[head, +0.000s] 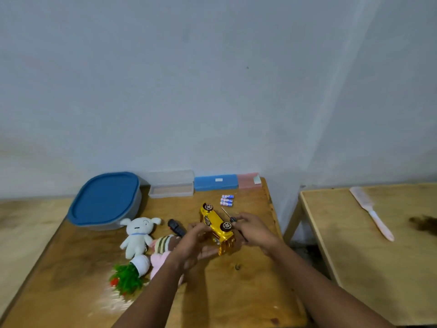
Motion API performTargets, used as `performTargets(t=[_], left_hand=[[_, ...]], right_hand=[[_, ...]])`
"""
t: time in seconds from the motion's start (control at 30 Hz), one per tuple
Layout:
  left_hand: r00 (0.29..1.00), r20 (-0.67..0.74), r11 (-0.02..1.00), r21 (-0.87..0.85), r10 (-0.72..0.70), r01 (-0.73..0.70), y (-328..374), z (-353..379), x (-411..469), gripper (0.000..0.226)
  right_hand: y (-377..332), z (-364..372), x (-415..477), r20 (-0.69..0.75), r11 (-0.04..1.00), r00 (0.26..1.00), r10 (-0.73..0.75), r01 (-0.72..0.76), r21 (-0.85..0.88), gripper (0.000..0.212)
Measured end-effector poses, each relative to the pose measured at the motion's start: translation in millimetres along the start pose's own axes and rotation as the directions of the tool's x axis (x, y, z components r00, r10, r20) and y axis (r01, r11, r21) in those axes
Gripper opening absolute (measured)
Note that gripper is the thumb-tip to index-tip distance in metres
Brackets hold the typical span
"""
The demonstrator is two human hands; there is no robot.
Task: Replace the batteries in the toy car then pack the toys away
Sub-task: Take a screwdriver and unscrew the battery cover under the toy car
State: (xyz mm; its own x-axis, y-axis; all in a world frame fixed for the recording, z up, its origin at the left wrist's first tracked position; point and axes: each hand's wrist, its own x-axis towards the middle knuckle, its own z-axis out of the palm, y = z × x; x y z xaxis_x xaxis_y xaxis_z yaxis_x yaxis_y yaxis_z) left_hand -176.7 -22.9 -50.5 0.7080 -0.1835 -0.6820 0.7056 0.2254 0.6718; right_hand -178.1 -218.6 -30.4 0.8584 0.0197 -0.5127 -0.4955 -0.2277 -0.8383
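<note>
A shiny yellow toy car (216, 227) is tipped on its side above the wooden table (236, 292), wheels facing right. My left hand (191, 245) grips its near end from the left and below. My right hand (254, 229) holds a small screwdriver (230, 216) with a black handle, its thin metal shaft pointing away from me beside the car. Three blue-and-white batteries (227, 200) lie on the table just beyond the car.
A grey tub with a blue lid (105, 200) stands at the back left. Clear, blue and pink flat boxes (214, 182) line the wall. A white plush (137, 235), striped and pink plush toys, a fake plant (128, 273) and a black remote (176, 227) lie left of the car. A second table at right holds a comb (371, 213).
</note>
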Motion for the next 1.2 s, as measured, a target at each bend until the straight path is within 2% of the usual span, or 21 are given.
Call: performTargets(t=[0.07,0.17,0.3,0.43,0.5,0.63,0.8,0.93,1.2], left_hand=[[0.996,0.078,0.996,-0.083,0.041,-0.034,7,-5,-6,0.055],[0.984,0.15,0.985,-0.158,0.099,-0.075,18,-11,-5,0.062],[0.979,0.124,0.965,-0.225,0.163,-0.132,31,-17,-4,0.053],[0.974,0.087,0.942,-0.284,0.209,-0.177,38,-33,8,0.055],[0.969,0.099,0.942,-0.274,0.227,-0.193,44,-38,15,0.057],[0.956,0.156,0.949,-0.238,0.249,-0.209,52,-41,22,0.044],[0.953,0.118,0.956,-0.126,0.279,-0.264,55,-47,25,0.052],[0.942,0.129,0.949,-0.1,0.311,-0.299,63,-46,23,0.041],[0.904,0.151,0.915,-0.015,0.4,-0.403,68,-43,17,0.042]], right_hand=[[-11,12,-3,0.013,0.996,0.998,-0.065,0.064,0.055,0.018],[-24,26,-9,0.015,0.988,0.988,-0.155,0.154,0.03,0.021],[-43,36,-14,0.02,0.97,0.974,-0.226,0.227,-0.082,0.02],[-58,39,-9,-0.085,0.911,0.935,-0.343,0.31,-0.27,0.017],[-64,40,-4,-0.11,0.879,0.915,-0.388,0.332,-0.341,0.016],[-71,48,-1,-0.194,0.849,0.88,-0.433,0.326,-0.415,0.017],[-86,59,-12,-0.205,0.781,0.823,-0.529,0.378,-0.496,0.015],[-91,61,-14,-0.229,0.81,0.841,-0.49,0.342,-0.477,0.016],[-92,61,-13,-0.256,0.826,0.847,-0.466,0.313,-0.469,0.017]])
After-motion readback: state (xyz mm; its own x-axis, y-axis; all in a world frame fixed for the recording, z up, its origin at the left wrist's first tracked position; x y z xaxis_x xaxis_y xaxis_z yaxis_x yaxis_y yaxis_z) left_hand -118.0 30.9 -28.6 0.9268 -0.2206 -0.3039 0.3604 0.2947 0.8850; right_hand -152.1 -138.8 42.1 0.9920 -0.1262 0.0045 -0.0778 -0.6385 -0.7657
